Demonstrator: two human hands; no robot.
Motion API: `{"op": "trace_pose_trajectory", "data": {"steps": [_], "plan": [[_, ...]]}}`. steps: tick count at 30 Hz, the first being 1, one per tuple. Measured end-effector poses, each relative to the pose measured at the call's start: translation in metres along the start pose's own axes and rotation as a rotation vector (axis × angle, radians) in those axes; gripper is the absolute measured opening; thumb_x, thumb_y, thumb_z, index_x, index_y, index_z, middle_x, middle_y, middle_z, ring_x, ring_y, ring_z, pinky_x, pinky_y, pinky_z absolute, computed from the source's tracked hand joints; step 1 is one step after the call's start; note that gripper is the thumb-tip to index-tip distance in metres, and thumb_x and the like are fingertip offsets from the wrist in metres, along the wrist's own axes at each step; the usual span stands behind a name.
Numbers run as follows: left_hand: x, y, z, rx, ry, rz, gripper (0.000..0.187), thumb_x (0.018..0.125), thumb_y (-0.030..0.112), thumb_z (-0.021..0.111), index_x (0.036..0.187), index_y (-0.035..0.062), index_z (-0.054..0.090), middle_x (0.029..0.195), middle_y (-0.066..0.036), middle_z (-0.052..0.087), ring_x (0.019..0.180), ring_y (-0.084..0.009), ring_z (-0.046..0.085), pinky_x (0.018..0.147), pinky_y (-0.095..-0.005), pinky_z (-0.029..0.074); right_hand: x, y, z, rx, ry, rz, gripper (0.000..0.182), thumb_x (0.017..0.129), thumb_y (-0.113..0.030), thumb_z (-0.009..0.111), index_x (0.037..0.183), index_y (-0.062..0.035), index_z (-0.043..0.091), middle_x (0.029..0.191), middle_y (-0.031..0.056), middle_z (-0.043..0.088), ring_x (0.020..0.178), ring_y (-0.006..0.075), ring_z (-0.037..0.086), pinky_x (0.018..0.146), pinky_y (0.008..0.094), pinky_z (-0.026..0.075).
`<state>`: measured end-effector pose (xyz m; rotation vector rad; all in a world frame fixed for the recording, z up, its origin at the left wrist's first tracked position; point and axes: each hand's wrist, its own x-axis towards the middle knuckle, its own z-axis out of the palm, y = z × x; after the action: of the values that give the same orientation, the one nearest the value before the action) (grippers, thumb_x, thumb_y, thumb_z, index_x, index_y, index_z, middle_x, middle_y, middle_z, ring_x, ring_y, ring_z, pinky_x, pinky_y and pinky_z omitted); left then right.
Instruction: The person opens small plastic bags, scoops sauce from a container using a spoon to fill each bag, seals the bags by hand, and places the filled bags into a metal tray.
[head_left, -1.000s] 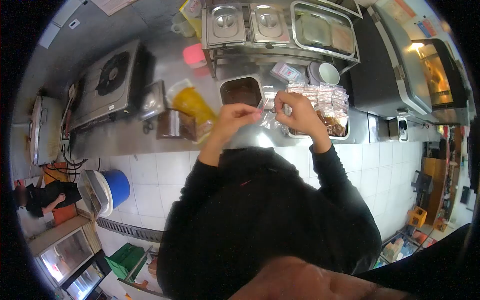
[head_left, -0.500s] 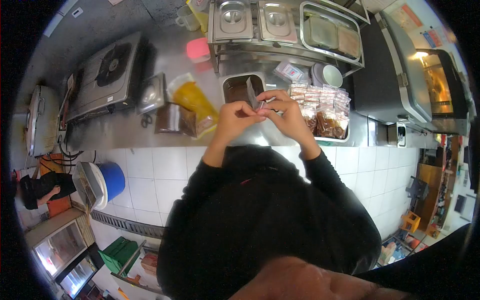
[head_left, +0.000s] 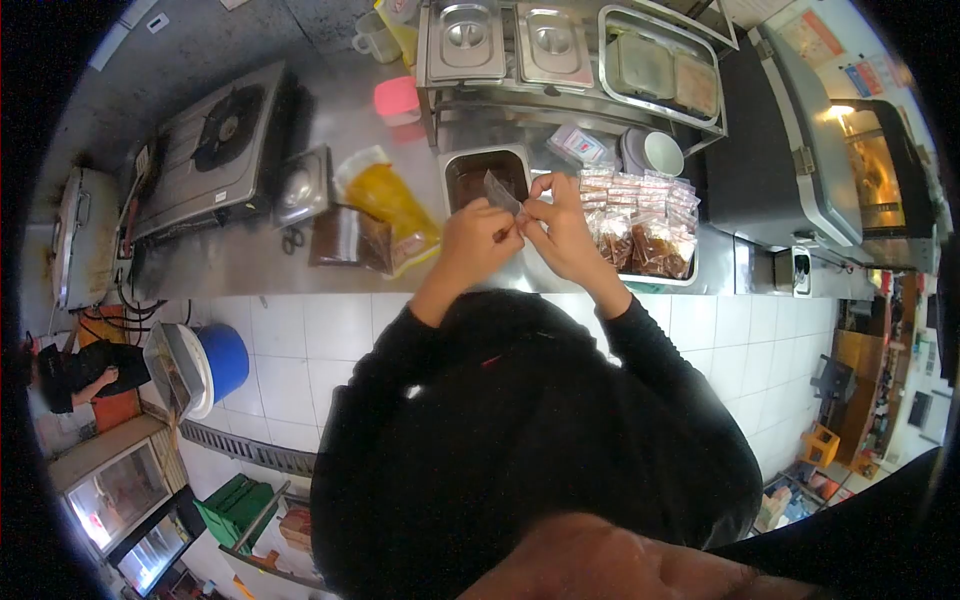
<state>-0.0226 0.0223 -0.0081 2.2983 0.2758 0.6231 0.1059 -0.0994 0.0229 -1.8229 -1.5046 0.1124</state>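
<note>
A small clear plastic bag [head_left: 500,192] is pinched between my two hands over the counter's front part. My left hand [head_left: 480,243] is closed on its left side, and my right hand [head_left: 562,228] grips the edge with thumb and fingers. Just behind the bag sits a metal pan [head_left: 485,155] with dark brown contents. To the right of my right hand, a tray [head_left: 668,281] holds several small filled bags [head_left: 655,240] of something reddish brown. Left of my left hand lie a bag of yellow liquid [head_left: 385,200] and a bag of brown stuff [head_left: 350,240].
A gas stove [head_left: 215,150], metal lid [head_left: 302,190] and scissors [head_left: 292,240] are on the left. Behind stands a rack with lidded pans [head_left: 465,40]. A pink container [head_left: 397,100] and white bowls [head_left: 663,153] stand farther back. Another person [head_left: 90,375] is at far left.
My left hand has turned, its fingers curling more. The bag between my hands has tilted to the left and dropped slightly. Both hands stay close together.
</note>
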Motion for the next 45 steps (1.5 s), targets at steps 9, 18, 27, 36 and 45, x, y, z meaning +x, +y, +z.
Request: {"op": "trace_pose_trajectory", "data": {"steps": [9, 18, 27, 36, 45], "plan": [[0.001, 0.006, 0.018, 0.151, 0.143, 0.039, 0.015, 0.076, 0.017, 0.064, 0.072, 0.0052, 0.056, 0.068, -0.010, 0.056, 0.067, -0.0312, 0.055, 0.059, -0.0432, 0.043, -0.002, 0.006, 0.005, -0.030, 0.044, 0.048, 0.012, 0.074, -0.014, 0.063, 0.078, -0.0030, 0.065, 0.100, 0.0116, 0.050, 0.097, 0.0306, 0.046, 0.083, 0.0423, 0.036], [0.009, -0.002, 0.028, 0.306, 0.404, 0.082, 0.017, 0.067, 0.015, 0.068, 0.060, 0.0106, 0.053, 0.059, -0.005, 0.054, 0.060, -0.0249, 0.055, 0.054, -0.0387, 0.041, -0.012, 0.023, 0.012, -0.230, 0.262, 0.172, 0.011, 0.067, -0.017, 0.067, 0.069, -0.0058, 0.065, 0.085, 0.0068, 0.054, 0.084, 0.0271, 0.052, 0.075, 0.0417, 0.040], [0.014, 0.006, 0.033, 0.288, 0.413, 0.185, 0.014, 0.062, 0.012, 0.067, 0.060, 0.0120, 0.053, 0.059, -0.002, 0.052, 0.060, -0.0217, 0.053, 0.055, -0.0349, 0.041, -0.002, 0.011, 0.007, 0.116, 0.449, 0.089, 0.016, 0.070, -0.001, 0.071, 0.084, -0.0053, 0.063, 0.079, 0.0089, 0.062, 0.067, 0.0194, 0.062, 0.059, 0.0302, 0.049], [0.020, 0.018, 0.025, 0.220, 0.501, 0.200, 0.018, 0.061, 0.008, 0.069, 0.063, 0.0109, 0.052, 0.065, -0.004, 0.051, 0.064, -0.0232, 0.051, 0.056, -0.0342, 0.043, -0.005, 0.021, 0.014, -0.011, 0.510, -0.007, 0.015, 0.074, -0.006, 0.075, 0.075, -0.0034, 0.060, 0.074, 0.0067, 0.064, 0.059, 0.0167, 0.061, 0.054, 0.0291, 0.048], [0.016, 0.014, 0.028, -0.155, 0.655, -0.086, 0.017, 0.066, 0.000, 0.075, 0.077, 0.0070, 0.064, 0.079, -0.004, 0.062, 0.064, -0.0125, 0.058, 0.053, -0.0241, 0.046, -0.007, 0.019, 0.032, 1.119, 0.438, 0.815, 0.013, 0.086, -0.012, 0.070, 0.079, -0.0033, 0.063, 0.073, 0.0035, 0.066, 0.055, 0.0103, 0.059, 0.049, 0.0208, 0.043]]}}
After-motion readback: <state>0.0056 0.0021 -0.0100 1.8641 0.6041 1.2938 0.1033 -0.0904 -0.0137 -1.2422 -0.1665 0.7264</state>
